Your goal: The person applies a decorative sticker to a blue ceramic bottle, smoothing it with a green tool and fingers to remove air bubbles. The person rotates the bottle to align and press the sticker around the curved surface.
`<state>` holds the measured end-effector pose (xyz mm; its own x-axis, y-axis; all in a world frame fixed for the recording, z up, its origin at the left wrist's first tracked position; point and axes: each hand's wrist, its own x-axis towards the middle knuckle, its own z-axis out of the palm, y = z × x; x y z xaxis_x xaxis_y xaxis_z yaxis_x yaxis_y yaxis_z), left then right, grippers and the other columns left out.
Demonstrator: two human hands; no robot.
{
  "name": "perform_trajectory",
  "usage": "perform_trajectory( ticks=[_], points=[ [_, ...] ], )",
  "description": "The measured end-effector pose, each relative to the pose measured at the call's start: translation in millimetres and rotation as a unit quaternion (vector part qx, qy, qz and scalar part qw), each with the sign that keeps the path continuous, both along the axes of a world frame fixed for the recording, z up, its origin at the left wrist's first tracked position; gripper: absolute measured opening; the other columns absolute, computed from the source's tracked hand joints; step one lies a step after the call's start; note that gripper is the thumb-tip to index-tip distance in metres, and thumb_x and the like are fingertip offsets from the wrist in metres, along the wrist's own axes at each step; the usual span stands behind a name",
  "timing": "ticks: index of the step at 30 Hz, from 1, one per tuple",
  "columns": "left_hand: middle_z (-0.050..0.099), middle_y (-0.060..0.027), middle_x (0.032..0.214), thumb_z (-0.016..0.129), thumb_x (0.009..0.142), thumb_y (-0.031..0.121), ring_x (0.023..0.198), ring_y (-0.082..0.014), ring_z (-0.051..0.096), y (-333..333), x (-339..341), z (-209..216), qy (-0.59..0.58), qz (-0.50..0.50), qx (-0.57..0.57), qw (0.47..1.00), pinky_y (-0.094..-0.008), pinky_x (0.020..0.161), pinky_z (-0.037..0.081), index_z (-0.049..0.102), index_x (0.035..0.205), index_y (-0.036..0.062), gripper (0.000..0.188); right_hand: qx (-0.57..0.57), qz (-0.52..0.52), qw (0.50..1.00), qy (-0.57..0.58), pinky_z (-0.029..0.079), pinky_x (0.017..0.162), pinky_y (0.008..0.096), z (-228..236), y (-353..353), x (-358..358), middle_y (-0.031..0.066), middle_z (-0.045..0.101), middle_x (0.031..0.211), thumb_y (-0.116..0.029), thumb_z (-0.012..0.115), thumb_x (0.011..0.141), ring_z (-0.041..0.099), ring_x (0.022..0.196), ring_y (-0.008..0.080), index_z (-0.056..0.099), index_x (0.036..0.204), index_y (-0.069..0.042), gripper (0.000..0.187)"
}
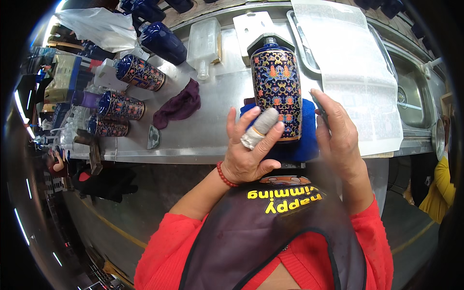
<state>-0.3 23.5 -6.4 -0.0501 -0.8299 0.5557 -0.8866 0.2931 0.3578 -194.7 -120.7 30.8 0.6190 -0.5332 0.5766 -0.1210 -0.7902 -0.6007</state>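
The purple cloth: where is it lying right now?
In the head view, the purple cloth lies crumpled on the steel counter, left of the patterned bottle between the hands and right of three patterned bottles lying on their sides.

- My view is bright and evenly lit from overhead; the steel bench throws soft glare.
- Shadows are faint.
- Fisheye bends the bench edge, and the corners go black.
- The far left rim smears; the centre is sharp.
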Motion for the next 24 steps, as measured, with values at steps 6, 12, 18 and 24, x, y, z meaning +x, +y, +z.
perform_trajectory(
  ticks=[6, 12, 18, 24],
  points=[
    [0.062, -0.0115, 0.142, 0.039, 0.103, 0.064, 0.139, -0.0345, 0.040, -1, -5, -2, -0.022, 0.049, -0.009, 0.999, -0.0586, 0.123, 0.009, 0.065, 0.139, 0.0113, 0.069, -0.063, 0.012, 0.992, 0.107, 0.050, 0.102, 0.0494, -7, 13, 0, 0.0296, 0.056, 0.135, 0.010, 0.059, 0.081, 0.059, 0.119, 0.0446, 0.060, 0.141, -0.005, 0.062],
    [0.061, -0.0124, 0.142, 0.041, 0.103, 0.064, 0.138, -0.0347, 0.042, -1, -3, 0, -0.038, 0.028, -0.001, 0.999, -0.0583, 0.123, 0.009, 0.065, 0.139, 0.0105, 0.069, -0.077, -0.002, 0.988, 0.134, 0.049, 0.102, 0.0498, -15, 20, 1, 0.0291, 0.055, 0.136, 0.009, 0.061, 0.080, 0.058, 0.120, 0.0447, 0.061, 0.141, -0.006, 0.063],
    [0.060, -0.0118, 0.145, 0.042, 0.102, 0.065, 0.137, -0.0370, 0.040, -9, -1, 2, 0.039, 0.061, -0.008, 0.997, -0.0592, 0.122, 0.009, 0.058, 0.145, 0.0061, 0.075, -0.050, -0.010, 0.990, 0.131, 0.048, 0.102, 0.0502, -11, 17, 2, 0.0290, 0.053, 0.139, 0.010, 0.060, 0.079, 0.058, 0.118, 0.0455, 0.057, 0.146, -0.007, 0.069],
    [0.060, -0.0095, 0.146, 0.043, 0.101, 0.065, 0.138, -0.0350, 0.040, -13, 1, 5, -0.041, 0.051, 0.000, 0.998, -0.0598, 0.122, 0.007, 0.061, 0.143, 0.0079, 0.073, -0.051, -0.008, 0.990, 0.129, 0.048, 0.102, 0.0499, -13, 18, 6, 0.0291, 0.053, 0.139, 0.010, 0.059, 0.080, 0.057, 0.118, 0.0450, 0.055, 0.148, -0.008, 0.070]
  ],
)
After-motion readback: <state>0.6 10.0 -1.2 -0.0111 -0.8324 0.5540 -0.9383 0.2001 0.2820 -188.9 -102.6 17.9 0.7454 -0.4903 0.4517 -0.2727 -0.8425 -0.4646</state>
